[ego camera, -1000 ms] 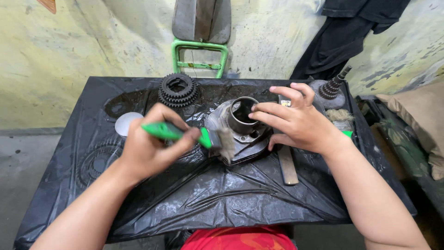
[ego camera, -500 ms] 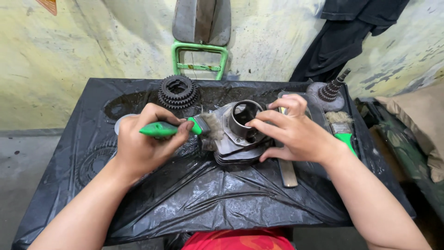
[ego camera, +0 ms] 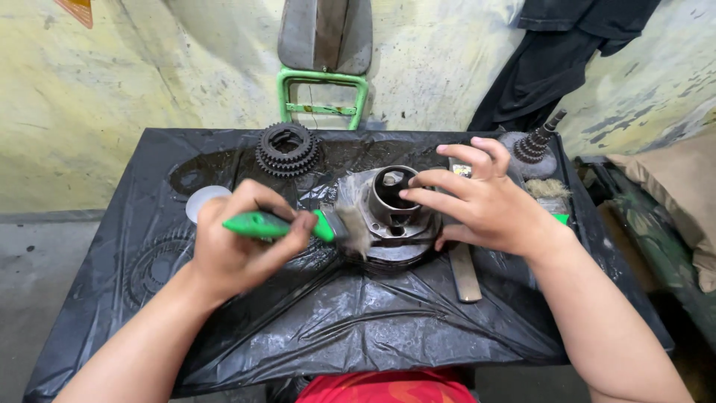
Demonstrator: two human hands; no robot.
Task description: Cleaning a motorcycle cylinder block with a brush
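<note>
A grey metal engine cylinder with a round bore stands in the middle of a table covered in black plastic sheet. My left hand is closed around a green-handled brush, whose worn bristles press against the cylinder's left side. My right hand rests on the cylinder's right side, fingertips on its top rim, holding it steady.
A stack of dark gears lies at the back of the table, a geared shaft at the back right. A flat metal file lies right of the cylinder. A round white lid sits left. A green-framed chair stands behind.
The brush has swept back and forth along the cylinder's left side, now lower against its flank. My right hand has stayed on the cylinder, shifting its fingers slightly on the rim.
</note>
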